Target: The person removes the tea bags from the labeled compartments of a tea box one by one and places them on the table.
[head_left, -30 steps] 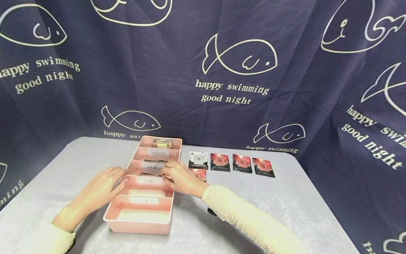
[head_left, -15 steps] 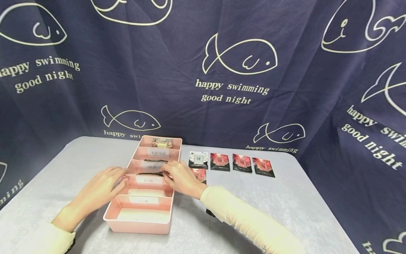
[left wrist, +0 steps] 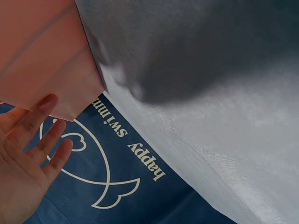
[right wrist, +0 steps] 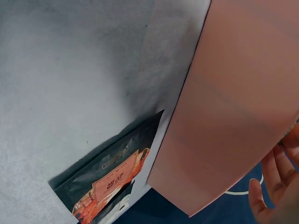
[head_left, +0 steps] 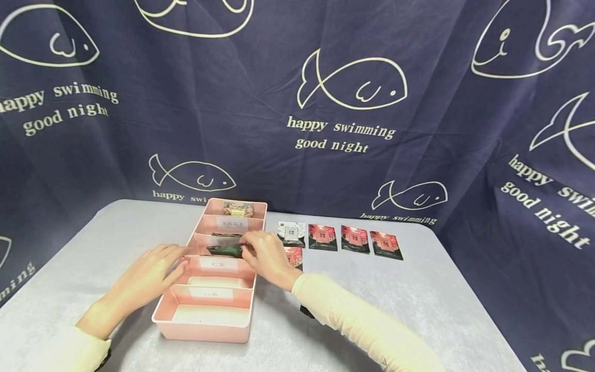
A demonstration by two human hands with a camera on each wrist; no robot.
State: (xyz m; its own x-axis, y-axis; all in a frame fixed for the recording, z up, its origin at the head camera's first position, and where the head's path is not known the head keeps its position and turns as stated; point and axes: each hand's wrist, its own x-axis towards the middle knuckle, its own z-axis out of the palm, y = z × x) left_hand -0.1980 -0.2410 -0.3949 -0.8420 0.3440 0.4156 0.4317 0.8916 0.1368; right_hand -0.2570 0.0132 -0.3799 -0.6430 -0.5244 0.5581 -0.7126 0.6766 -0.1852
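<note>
A long pink divided box (head_left: 202,332) stands left of centre, with white paper labels on its dividers. My right hand (head_left: 269,259) reaches over its right rim and pinches the right end of a dark green tea sachet (head_left: 224,250), which lies tilted in the middle compartment. In the right wrist view, my fingers (right wrist: 275,172) are at the rim, and the sachet is mostly hidden behind the box wall. My left hand (head_left: 146,276) rests at the left rim; the left wrist view shows its fingers (left wrist: 44,144) extended along the outer wall.
Right of the box lie a white-and-black sachet (head_left: 291,234) and several red-and-black sachets (head_left: 323,237) in a row. Another red sachet (head_left: 294,256) is partly behind my right hand. A patterned sachet (head_left: 238,208) sits in the farthest compartment. A dark blue curtain (head_left: 260,103) hangs behind the table.
My right hand has shifted slightly right, and the sachet under its fingers has tipped so that more of its dark green face shows. The left hand has stayed at the rim.
</note>
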